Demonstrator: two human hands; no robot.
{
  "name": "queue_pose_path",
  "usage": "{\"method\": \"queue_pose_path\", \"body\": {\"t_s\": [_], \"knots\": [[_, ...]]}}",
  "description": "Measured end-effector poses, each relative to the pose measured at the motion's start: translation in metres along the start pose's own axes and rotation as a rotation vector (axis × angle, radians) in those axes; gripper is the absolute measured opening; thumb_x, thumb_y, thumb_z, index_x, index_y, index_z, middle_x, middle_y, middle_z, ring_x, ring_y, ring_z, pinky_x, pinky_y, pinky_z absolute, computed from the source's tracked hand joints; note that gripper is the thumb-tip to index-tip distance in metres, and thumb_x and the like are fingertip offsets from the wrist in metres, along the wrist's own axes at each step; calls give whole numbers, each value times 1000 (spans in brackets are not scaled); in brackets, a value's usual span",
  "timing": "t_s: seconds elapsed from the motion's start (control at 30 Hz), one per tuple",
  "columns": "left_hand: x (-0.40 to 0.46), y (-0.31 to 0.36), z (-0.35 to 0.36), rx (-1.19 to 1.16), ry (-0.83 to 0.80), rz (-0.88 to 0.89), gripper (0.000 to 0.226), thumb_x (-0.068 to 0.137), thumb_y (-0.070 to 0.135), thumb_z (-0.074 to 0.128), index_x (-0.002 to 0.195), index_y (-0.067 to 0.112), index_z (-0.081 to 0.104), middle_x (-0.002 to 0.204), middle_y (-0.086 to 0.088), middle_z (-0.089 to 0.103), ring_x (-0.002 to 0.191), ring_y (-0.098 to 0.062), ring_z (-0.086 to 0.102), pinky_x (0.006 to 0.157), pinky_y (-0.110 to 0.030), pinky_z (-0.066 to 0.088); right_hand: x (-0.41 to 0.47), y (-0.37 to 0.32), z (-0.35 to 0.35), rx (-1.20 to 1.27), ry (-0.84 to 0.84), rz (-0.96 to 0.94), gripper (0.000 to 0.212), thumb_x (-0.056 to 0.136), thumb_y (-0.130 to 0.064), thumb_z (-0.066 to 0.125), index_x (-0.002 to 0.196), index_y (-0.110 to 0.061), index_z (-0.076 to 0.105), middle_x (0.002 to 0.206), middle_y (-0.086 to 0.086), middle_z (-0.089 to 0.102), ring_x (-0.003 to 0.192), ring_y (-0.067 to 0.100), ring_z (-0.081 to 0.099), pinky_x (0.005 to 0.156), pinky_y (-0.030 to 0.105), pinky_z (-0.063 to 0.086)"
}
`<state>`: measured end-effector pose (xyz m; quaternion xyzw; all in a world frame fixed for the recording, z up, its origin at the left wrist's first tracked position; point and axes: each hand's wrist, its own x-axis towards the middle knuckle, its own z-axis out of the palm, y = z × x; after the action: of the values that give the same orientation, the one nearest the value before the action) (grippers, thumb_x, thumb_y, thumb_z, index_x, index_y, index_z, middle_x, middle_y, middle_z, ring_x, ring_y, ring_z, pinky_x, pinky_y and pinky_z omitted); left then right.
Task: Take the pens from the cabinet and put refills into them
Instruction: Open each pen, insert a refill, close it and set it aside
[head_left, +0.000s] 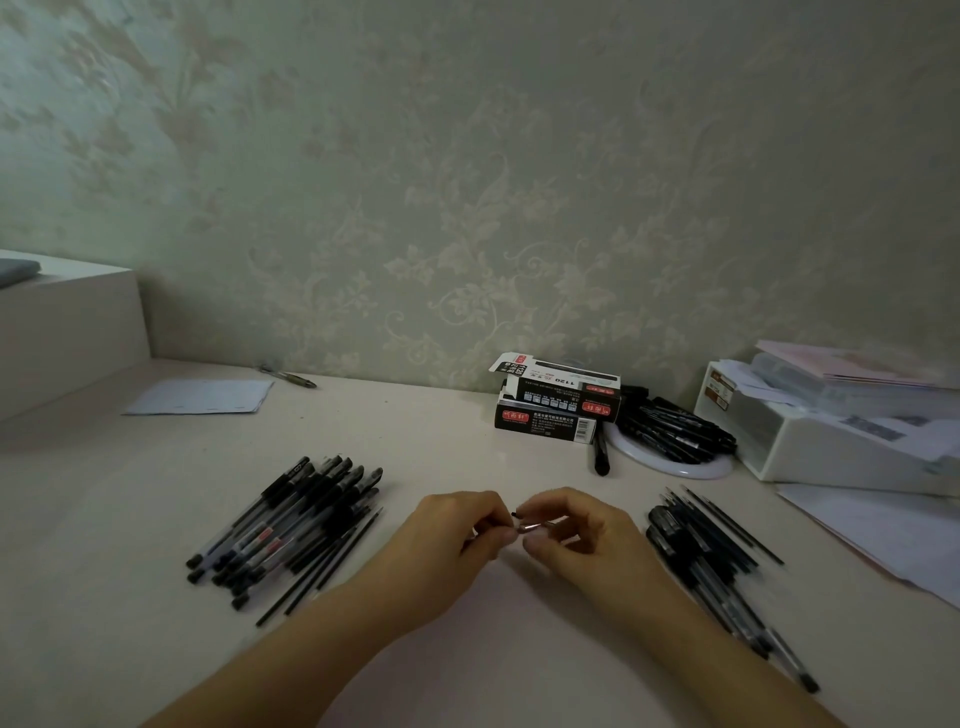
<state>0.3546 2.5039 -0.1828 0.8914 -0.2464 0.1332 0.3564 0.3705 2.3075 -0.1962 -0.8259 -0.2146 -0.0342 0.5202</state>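
Both hands meet over the middle of the pale desk (467, 447). My left hand (457, 530) and my right hand (571, 525) pinch a small pen piece (527, 526) between their fingertips; its metal tip shows in the gap, the rest is hidden by my fingers. A pile of black-capped clear pens with loose refills (291, 525) lies to the left. Another pile of pens and thin refills (711, 551) lies to the right.
Two stacked black-and-white refill boxes (558, 402) stand by the wall, with a white round dish heaped with black pens (675, 431) beside them. A white organiser with papers (841, 421) sits far right. A sheet of paper (202, 397) and a raised ledge (67, 322) are at left.
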Motion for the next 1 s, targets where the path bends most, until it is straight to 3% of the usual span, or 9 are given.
{"method": "queue_pose_path", "body": {"t_s": [0.13, 0.23, 0.37, 0.5, 0.63, 0.77, 0.9, 1.0], "knots": [[-1, 1, 1, -35, -4, -18, 12, 94, 26, 56, 94, 20, 66, 73, 16, 61, 67, 5, 54, 60, -7, 38, 0, -4, 3, 63, 54, 32, 18, 80, -50, 68, 91, -36, 69, 89, -9, 72, 76, 6, 67, 70, 18, 52], [-1, 2, 2, -50, -7, -24, 11, 94, 27, 56, 93, 22, 66, 72, 16, 60, 65, 5, 54, 59, -7, 38, 0, -2, 4, 25, 28, 25, 13, 87, -40, 66, 84, -29, 72, 78, -3, 72, 72, 7, 65, 69, 18, 50], [0, 0, 1, -54, -3, -27, 10, 94, 27, 56, 92, 24, 65, 71, 15, 61, 65, 3, 55, 60, -8, 39, 0, -2, 1, 71, 17, 22, 11, 88, -18, 71, 90, -29, 74, 87, -8, 73, 76, 8, 66, 71, 18, 53], [0, -2, 3, -63, -13, -22, 9, 95, 28, 54, 96, 28, 63, 72, 14, 62, 65, 0, 56, 59, -9, 40, 1, -4, 2, 85, 16, 47, 13, 87, -26, 71, 100, -28, 71, 93, -10, 72, 80, 8, 68, 74, 19, 54], [0, -2, 4, -85, -20, -18, 6, 96, 35, 52, 100, 35, 56, 75, 10, 65, 66, -4, 59, 57, -14, 45, 1, -5, 2, 124, 63, 74, 10, 91, -26, 66, 87, -19, 72, 76, 0, 73, 67, 4, 64, 63, 13, 49], [0, -4, 3, -67, -25, -34, 9, 97, 33, 50, 103, 40, 51, 79, 10, 65, 67, -6, 60, 61, -21, 49, 3, -2, -4, 221, 221, 136, 15, 93, -23, 63, 84, -17, 73, 74, 1, 74, 63, 4, 62, 57, 11, 47], [0, -3, 4, -77, -24, -40, 10, 96, 35, 51, 105, 37, 47, 78, 12, 64, 67, -6, 59, 59, -16, 47, 2, -7, 2, 142, 95, 118, 31, 80, -54, 60, 86, -27, 74, 79, -4, 75, 66, 0, 64, 62, 12, 48], [0, -2, 5, -87, -33, -40, 9, 96, 36, 51, 104, 36, 47, 80, 12, 64, 68, -4, 59, 59, -11, 44, 0, -7, 6, 43, 39, 84, 22, 82, -49, 65, 84, -28, 74, 78, -2, 74, 73, 6, 67, 71, 17, 51]]}}
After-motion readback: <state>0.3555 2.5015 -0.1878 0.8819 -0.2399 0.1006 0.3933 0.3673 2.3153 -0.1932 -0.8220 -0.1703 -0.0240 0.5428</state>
